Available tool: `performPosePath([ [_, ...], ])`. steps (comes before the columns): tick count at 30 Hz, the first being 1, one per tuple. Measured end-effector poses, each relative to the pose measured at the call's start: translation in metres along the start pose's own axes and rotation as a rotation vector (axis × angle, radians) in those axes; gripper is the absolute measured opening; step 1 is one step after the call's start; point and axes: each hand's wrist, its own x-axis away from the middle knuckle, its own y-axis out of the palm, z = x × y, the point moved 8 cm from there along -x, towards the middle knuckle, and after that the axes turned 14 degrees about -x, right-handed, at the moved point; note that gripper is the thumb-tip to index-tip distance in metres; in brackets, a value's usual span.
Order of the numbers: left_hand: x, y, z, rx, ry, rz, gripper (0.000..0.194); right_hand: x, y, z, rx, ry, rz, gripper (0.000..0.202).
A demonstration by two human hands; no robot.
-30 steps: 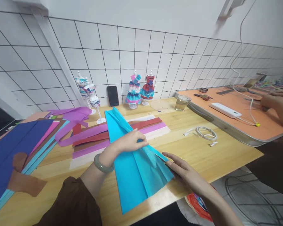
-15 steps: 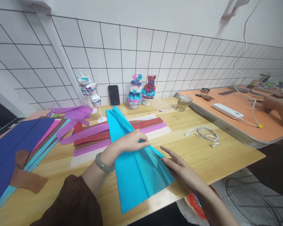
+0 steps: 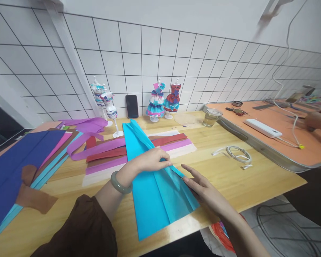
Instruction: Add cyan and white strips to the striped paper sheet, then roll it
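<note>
Left hand point(image 3: 155, 160), in the head view, pinches the folded ridge of a bright blue, pleated, paper-like sheet point(image 3: 148, 207) lying slantwise on the pale wooden table point(image 3: 256, 182), across flat red, purple and white strips point(image 3: 176, 145). The right hand point(image 3: 200, 184) sets its thumb at the sheet's right edge, index finger extended; whether it grips, I cannot tell.

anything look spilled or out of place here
Nothing looks spilled; the cup stands upright. The purple strip looks untidy, curling into a loop left of the blue sheet, while the red strip beside it lies fairly straight.
</note>
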Motion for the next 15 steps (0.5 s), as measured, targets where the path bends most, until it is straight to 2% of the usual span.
performPosePath([
  [15,-0.0003,-0.0022,-0.0005,-0.007,-0.012,0.016,0.024,-0.0006,0.0001,0.0008,-0.024,-0.043,0.014,0.067],
])
